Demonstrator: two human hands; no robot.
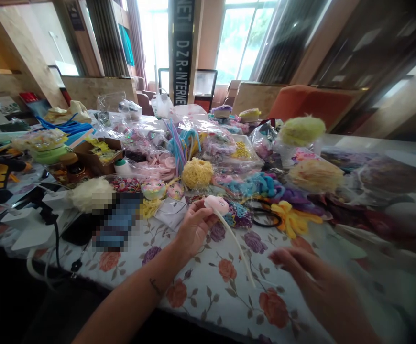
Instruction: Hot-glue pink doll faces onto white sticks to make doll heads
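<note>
In the middle of the head view, my left hand (195, 229) is closed, pinching a small pale pink doll head (220, 204) with a painted face. From the head a thin cream-coloured strip (237, 239) hangs down over the flowered tablecloth (208, 291). My right hand (308, 272) hovers at the lower right, apart from the strip. Motion blurs it; its fingers look stretched out and I see nothing in them. Just behind the doll head lies a bag of small coloured pieces (239, 215), and a fluffy yellow ball (197, 173) sits farther back.
At left are a phone with a blurred-out screen (118, 224), a cream pompom (93, 193), a white power strip (32, 229) with cables, and a yellow-black glue gun (2, 177). Yellow fuzzy stems (290, 217) and black rings (267, 217) lie at right. Plastic bags of craft parts crowd the back.
</note>
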